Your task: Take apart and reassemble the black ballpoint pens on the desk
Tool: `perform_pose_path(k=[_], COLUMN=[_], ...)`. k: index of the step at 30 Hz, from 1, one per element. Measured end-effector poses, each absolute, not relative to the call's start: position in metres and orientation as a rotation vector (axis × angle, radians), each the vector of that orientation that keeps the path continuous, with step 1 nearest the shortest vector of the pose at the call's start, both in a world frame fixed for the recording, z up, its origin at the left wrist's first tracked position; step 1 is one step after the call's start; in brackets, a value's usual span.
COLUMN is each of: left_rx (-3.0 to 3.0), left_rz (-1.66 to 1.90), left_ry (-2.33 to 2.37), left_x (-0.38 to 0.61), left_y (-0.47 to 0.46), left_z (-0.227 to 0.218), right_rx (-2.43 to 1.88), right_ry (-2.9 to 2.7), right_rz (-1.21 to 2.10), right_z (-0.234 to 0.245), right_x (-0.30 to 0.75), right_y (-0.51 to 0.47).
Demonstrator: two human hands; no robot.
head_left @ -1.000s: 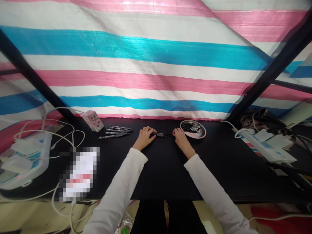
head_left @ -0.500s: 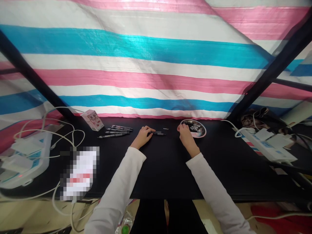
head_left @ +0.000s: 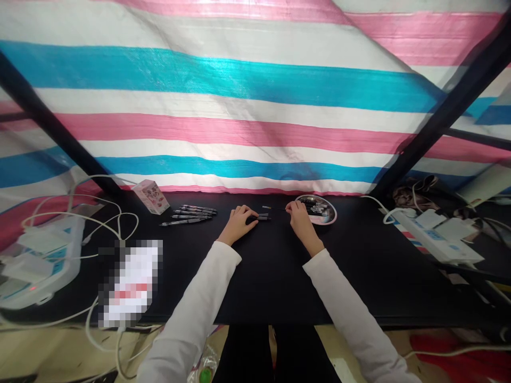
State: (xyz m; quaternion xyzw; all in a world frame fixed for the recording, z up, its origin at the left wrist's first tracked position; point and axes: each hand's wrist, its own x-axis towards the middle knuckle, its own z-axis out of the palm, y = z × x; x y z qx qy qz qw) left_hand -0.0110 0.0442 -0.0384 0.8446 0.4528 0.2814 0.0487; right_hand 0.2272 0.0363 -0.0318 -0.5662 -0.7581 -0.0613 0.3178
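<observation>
My left hand [head_left: 238, 223] rests on the black table [head_left: 279, 276] with its fingers curled on a dark pen barrel [head_left: 261, 217] that sticks out to the right. My right hand [head_left: 298, 219] is beside the small round plate [head_left: 319, 209] of pen parts, fingers pinched on a thin dark piece that I cannot make out. A tiny loose part [head_left: 266, 207] lies on the table between the hands, a little farther back.
Several finished pens [head_left: 191, 214] lie in a row left of my left hand, next to a small pink box [head_left: 151, 197]. Power strips with white cables sit at the left [head_left: 40, 250] and right [head_left: 435, 234]. A striped tarp hangs behind.
My right hand let go of the pen's end, went to the plate, and has come back left with a small piece. My left hand stayed on the pen barrel.
</observation>
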Motion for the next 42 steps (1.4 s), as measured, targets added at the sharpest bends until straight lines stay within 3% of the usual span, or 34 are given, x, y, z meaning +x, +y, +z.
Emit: perform_pose_path(k=[19, 33, 42], left_rx=[2.548, 2.4, 2.408], left_rz=[0.822, 0.736, 0.861], left_ry=[1.669, 1.212, 1.276], left_x=[0.017, -0.031, -0.024], left_y=[0.047, 0.084, 0.068], left_z=[-0.041, -0.04, -0.038], right_rx=[-1.411, -1.318, -1.425], right_ry=[-1.881, -2.122, -2.302], right_rz=[-0.109, 0.031, -0.092], right_z=[-0.03, -0.037, -0.046], right_x=[0.221, 0.211, 0.194], right_y=[0.034, 0.029, 0.031])
